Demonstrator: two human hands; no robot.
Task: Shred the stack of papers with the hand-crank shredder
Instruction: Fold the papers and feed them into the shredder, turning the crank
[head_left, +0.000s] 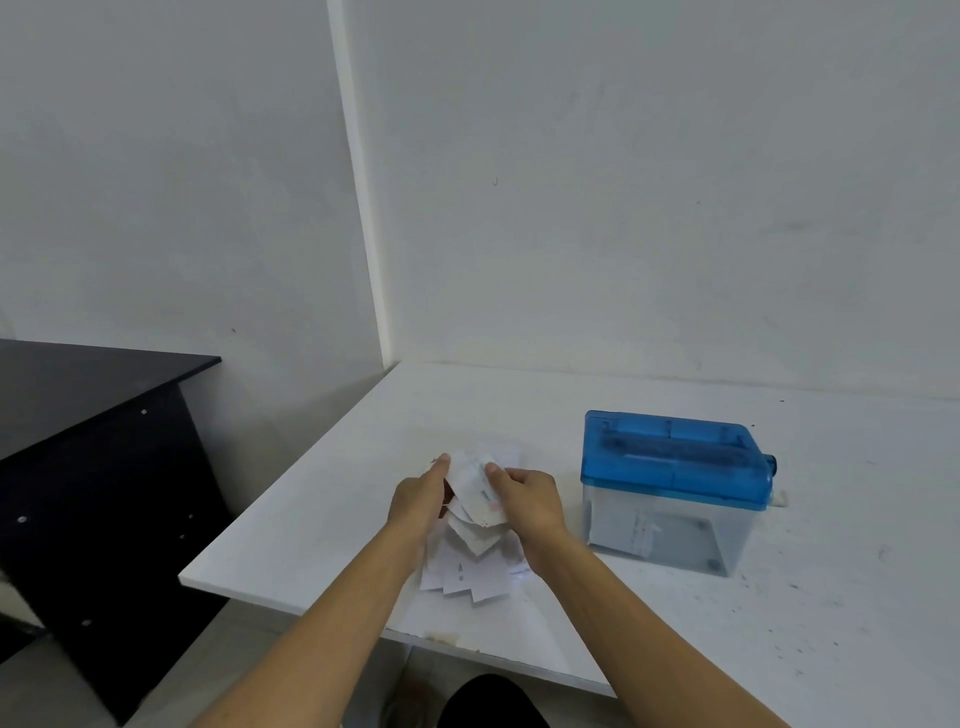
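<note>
Centre of the frame: a loose stack of papers (467, 569) lies fanned on a white bench (322, 519). Both hands meet over its upper end. The right hand (532, 501) pinches a few raised slips (475, 488) between its thumb and curled fingers (519, 475). The left hand (418, 496) lies along the slips' left edge, nearly straight; whether it clamps the paper is hidden. Right of centre, near the right hand but apart from it, stands the shredder (675, 462), a blue lid over a clear bin, untouched. This looks like the step of separating a thin batch. Next, the batch needs carrying right and feeding squarely into the lid's slot, with one hand freed for the crank.
</note>
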